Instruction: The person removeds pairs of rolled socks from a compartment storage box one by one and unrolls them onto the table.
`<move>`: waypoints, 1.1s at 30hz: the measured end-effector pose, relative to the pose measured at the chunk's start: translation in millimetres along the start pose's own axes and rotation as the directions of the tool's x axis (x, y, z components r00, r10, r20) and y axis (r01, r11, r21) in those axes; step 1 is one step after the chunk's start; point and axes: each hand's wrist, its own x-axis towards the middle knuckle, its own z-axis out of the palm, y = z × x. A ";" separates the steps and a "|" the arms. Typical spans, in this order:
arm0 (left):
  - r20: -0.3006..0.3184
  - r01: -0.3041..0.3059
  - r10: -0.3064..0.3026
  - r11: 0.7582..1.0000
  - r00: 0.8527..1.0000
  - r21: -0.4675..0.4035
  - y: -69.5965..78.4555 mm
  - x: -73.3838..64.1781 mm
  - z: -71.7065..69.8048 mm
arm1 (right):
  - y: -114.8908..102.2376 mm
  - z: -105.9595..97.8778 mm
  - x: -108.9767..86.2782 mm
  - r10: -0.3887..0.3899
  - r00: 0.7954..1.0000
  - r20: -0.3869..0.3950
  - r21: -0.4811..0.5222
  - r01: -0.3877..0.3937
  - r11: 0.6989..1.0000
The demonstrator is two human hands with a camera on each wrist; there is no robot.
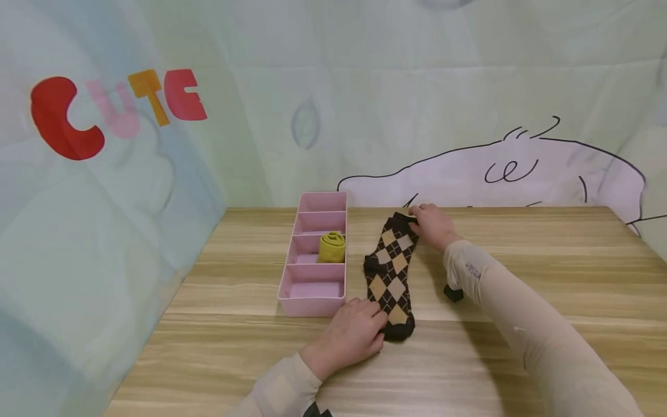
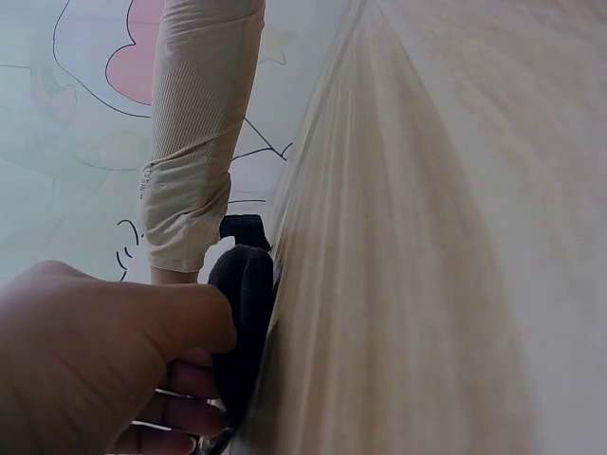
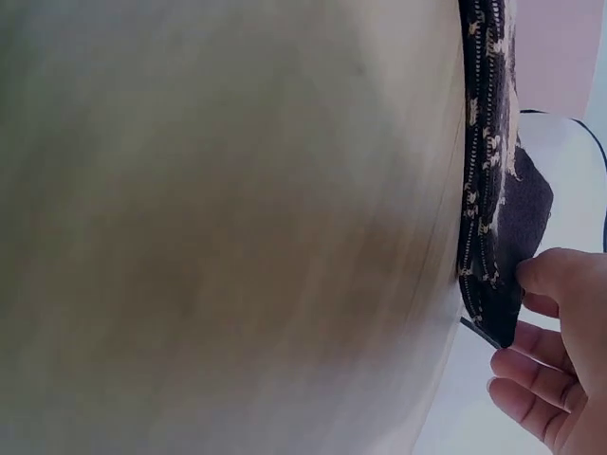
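A dark argyle sock [image 1: 392, 272] with tan and grey diamonds lies lengthwise on the table, black cuff far, black toe near. Its edge looks layered in the right wrist view. My right hand [image 1: 436, 227] pinches the cuff [image 3: 520, 213] at the far end, thumb on top and fingers beyond its edge. At the near end, my left hand [image 1: 355, 331] holds the side of the black toe [image 2: 244, 303], thumb against it and fingers curled below. A pink divided box [image 1: 312, 308] stands left of the sock, with a mustard-yellow rolled-up cloth [image 1: 332, 248] in one compartment.
The wood-grain table [image 1: 234, 347] meets a printed fabric backdrop [image 1: 281, 104] along its far edge. Raised dividers separate the box's compartments. My right forearm [image 1: 521, 313] reaches across the table's right side, a black wrist device [image 1: 453, 293] beneath its cuff.
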 end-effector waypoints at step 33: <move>-0.049 0.050 -0.054 0.995 0.997 -0.081 -0.5 -10.3 0.1 | -4.1 4.2 1.0 -0.082 0.995 0.053 0.010 0.081 0.997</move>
